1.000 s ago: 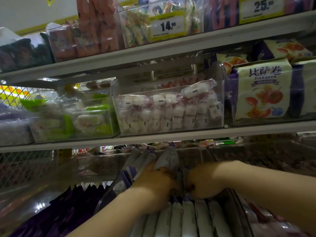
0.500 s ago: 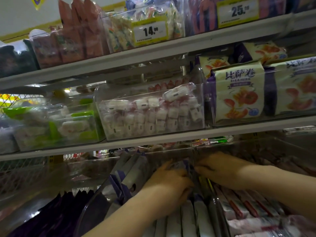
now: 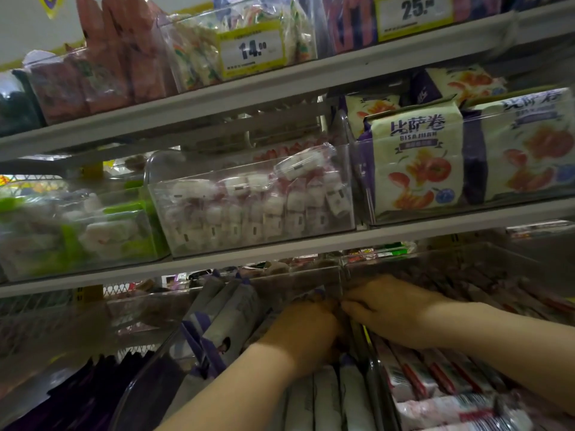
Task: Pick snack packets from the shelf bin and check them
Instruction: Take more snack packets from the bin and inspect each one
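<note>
**Two hands in the bottom bin**

The grey and purple snack packets [image 3: 224, 312] stand in rows in a clear bin [image 3: 141, 396] on the lowest shelf. The left hand [image 3: 306, 331] digs down among them, its fingers hidden. The right hand [image 3: 392, 309] reaches over the bin's right wall, with its fingertips by the left hand. I cannot tell if either hand grips a packet.

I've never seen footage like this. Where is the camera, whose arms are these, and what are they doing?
No machine here: a person wears a camera on the head, so this one view looks down at their own arms. The left hand and right hand reach into a clear bin of grey-and-purple snack packets. Their fingertips are hidden among the packets, so I cannot tell whether either holds one. Red-and-white packets fill the neighbouring bin; a third bin of white sweets sits on the shelf above.
</note>
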Demonstrator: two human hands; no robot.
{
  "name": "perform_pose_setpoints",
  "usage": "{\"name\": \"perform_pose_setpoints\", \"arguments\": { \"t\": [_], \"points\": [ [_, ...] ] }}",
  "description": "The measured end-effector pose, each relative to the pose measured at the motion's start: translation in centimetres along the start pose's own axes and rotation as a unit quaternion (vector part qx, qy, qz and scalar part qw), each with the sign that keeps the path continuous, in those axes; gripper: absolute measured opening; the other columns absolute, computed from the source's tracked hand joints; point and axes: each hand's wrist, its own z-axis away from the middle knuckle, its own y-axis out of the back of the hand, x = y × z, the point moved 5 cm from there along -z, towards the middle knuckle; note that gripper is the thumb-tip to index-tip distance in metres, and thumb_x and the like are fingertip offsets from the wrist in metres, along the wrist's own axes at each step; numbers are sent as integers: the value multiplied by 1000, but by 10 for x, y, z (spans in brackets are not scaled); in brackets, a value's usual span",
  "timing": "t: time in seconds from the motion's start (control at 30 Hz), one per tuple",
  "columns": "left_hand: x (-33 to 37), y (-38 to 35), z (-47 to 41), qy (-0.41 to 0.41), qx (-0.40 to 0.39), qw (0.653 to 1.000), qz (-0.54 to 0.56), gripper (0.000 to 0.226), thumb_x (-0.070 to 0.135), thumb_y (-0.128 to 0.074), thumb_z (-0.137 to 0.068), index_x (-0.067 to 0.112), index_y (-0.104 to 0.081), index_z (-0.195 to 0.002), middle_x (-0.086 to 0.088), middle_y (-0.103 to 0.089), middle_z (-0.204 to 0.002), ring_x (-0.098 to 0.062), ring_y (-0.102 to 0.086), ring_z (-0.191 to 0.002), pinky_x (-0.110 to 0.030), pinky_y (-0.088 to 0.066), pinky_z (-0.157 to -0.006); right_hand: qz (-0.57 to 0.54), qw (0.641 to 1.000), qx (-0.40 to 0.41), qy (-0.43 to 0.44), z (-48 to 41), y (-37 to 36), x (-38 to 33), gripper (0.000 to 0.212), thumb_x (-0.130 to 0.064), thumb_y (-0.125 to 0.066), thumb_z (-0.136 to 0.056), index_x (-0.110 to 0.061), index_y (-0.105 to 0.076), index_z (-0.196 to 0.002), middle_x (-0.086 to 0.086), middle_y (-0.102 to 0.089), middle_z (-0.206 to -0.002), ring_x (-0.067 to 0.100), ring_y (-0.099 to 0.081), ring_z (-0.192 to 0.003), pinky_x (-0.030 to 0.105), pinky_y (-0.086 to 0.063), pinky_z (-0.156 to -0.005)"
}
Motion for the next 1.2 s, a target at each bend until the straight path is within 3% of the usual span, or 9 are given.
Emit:
{"name": "perform_pose_setpoints", "arguments": {
  "t": [0.23,0.4,0.5,0.63,0.77,0.87,1.0,1.1,1.2],
  "points": [
    [-5,-11,2,1,62,986,156,16,15,-64,-84,15,-74,-96,-5,-60,-122,-26,-55,-111,-32,-42,-90,-11,1000,13,13,0,-2,1,32,-36,-38,-98,-19,-65,-97,0,-66,-115,20,-59,-105,36,-46,-93],
    [-20,-10,3,48,126,944,302,11,11,-64,-87,13,-72,-95,-1,-70,-101,-8,-60,-92,-8,-37,-72,-25,999,11,16,-1,-2,2,30,-36,-39,-98,-22,-65,-92,-4,-65,-115,17,-59,-104,35,-46,-93],
    [-25,-13,3,61,134,930,336,9,20,-59,-93,22,-68,-94,4,-69,-97,-10,-62,-92,-19,-44,-77,-26,1000,8,9,0,-2,3,29,-38,-39,-97,-25,-65,-94,-3,-65,-116,16,-59,-106,35,-46,-94],
    [-32,-14,6,109,169,884,422,28,22,-53,-99,41,-53,-77,19,-60,-76,7,-53,-73,-17,-43,-70,-26,1000,1,1,0,-4,2,33,-40,-38,-97,-26,-64,-111,-3,-64,-123,17,-58,-112,37,-45,-97],
    [-35,-10,12,162,222,837,474,38,22,-50,-101,49,-55,-75,22,-62,-73,7,-53,-66,-13,-42,-63,-72,997,-9,-10,-1,-4,1,39,-47,-44,-95,-37,-48,-133,-6,-57,-135,17,-53,-122,36,-43,-102],
    [-44,-3,18,223,285,774,520,28,19,-49,-101,36,-58,-81,18,-67,-77,5,-59,-72,-11,-44,-65,-108,994,-9,-20,-1,-4,-4,59,-53,-54,-88,-43,-32,-142,-10,-47,-145,15,-47,-129,24,-38,-102],
    [-53,1,27,299,309,633,644,19,12,-45,-102,18,-57,-89,-11,-70,-91,-30,-68,-89,-44,-56,-84,-143,989,13,-23,-3,-2,-16,79,-63,-61,-76,-50,-21,-143,-11,-49,-143,15,-53,-122,27,-44,-99],
    [-42,11,38,280,310,509,753,16,9,-43,-102,10,-55,-92,-12,-73,-81,-23,-72,-69,-33,-60,-60,-127,987,95,-8,0,8,-29,80,-63,-62,-73,-46,-27,-142,-8,-54,-138,16,-55,-121,28,-45,-97],
    [-34,28,55,263,311,486,773,19,8,-40,-103,12,-52,-89,-6,-72,-72,-15,-70,-57,-25,-55,-48,-96,982,162,12,9,20,-48,55,-53,-61,-80,-49,-36,-129,-10,-65,-116,17,-62,-107,28,-50,-85]
  ]
}}
